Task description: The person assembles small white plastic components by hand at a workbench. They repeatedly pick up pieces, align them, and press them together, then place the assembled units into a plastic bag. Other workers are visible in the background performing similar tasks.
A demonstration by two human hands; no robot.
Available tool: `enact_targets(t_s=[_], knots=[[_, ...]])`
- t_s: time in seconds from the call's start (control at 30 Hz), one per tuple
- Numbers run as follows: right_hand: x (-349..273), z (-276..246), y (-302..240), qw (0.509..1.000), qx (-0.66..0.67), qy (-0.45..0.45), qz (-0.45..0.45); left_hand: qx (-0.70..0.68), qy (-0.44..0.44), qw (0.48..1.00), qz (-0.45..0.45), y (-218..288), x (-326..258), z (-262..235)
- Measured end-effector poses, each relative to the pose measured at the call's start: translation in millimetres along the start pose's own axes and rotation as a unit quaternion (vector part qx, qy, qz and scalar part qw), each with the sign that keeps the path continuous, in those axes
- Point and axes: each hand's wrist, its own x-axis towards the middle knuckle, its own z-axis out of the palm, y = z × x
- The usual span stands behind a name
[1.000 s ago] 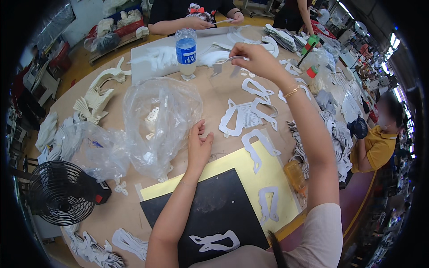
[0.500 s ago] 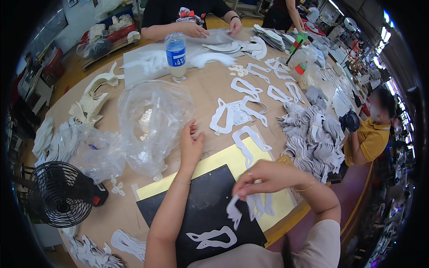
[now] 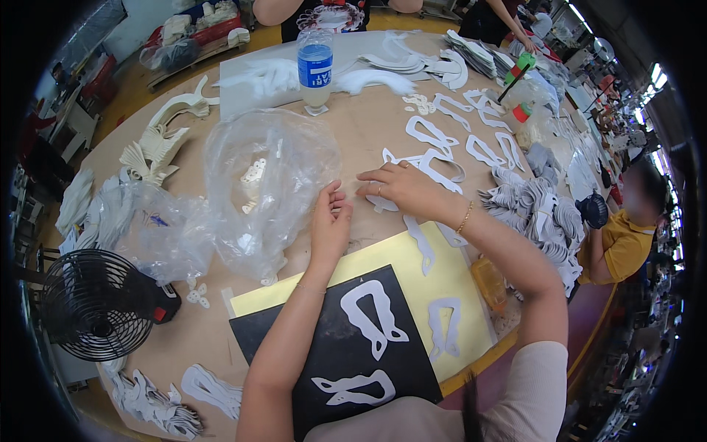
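Note:
Two white ring-shaped cut-outs with pointed ends lie on a black board (image 3: 324, 368): an upper cut-out (image 3: 354, 295) and a lower cut-out (image 3: 387, 384). The board rests partly over a yellow sheet (image 3: 412, 280), where another white piece (image 3: 434, 324) lies to the right. My left hand (image 3: 329, 225) hovers beside a clear plastic bag (image 3: 294, 147), fingers loosely curled and nothing visible in them. My right hand (image 3: 405, 190) reaches palm down over several white cut-outs past the yellow sheet, fingers stretched toward the left. It partly hides the pieces beneath.
Left stand a black fan (image 3: 96, 306) and stacked cream pieces (image 3: 155, 151). Beyond the bag is a blue-labelled bottle (image 3: 315, 74). Bundled grey-white pieces (image 3: 530, 228) sit at right, near an amber block (image 3: 489, 283). Another person (image 3: 618, 236) sits right; one works across the table.
My right hand has moved up and left from the black board to the far cut-outs, having let go of a white piece. A second cut-out now lies on the board.

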Motion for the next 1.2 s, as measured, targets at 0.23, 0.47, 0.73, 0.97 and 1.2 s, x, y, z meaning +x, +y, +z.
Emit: enact_targets(t_s=[0.23,0.47,0.73,0.97,1.2], knots=[[2,7,12,0.989,-0.091,-0.023,-0.112,0.013,0.007,1.000,0.010,-4,1,4],[16,-21,27,0.989,-0.127,-0.019,-0.068,0.020,0.010,0.999,0.032,-15,6,4],[-7,-120,4,0.980,0.161,0.075,0.094,-0.049,0.054,0.997,-0.027,2,3,4],[-22,-147,-54,0.915,0.385,-0.029,0.113,-0.124,0.060,0.988,-0.070,13,4,-4],[-5,-11,-4,0.918,0.356,0.034,0.172,-0.232,0.067,0.965,-0.105,13,8,5]])
